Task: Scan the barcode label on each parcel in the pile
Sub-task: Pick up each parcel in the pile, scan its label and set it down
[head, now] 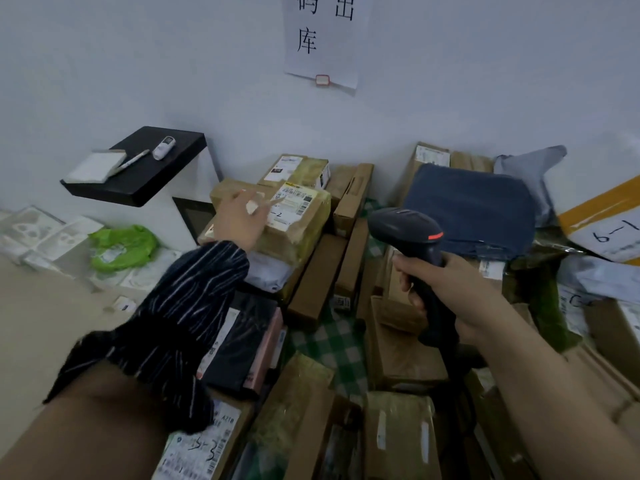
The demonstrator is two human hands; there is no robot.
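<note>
R grip [446,289] holds scanner [405,226]; L grip [239,216] touches parcel label [296,202].

Black shelf [145,183] on wall [104,64], mid-L. On it: white pad [97,166], pen [133,160] w/ one end over pad's edge, small white device [163,147] just beside pen. Paper sign [323,39] w/ Chinese chars up top, red tag [322,80] at its bottom edge. White foam trays [38,233] far L. Green check cloth [332,344] low centre.

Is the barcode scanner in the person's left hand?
No, the right hand grips the scanner; the left hand reaches toward a parcel label.
</note>
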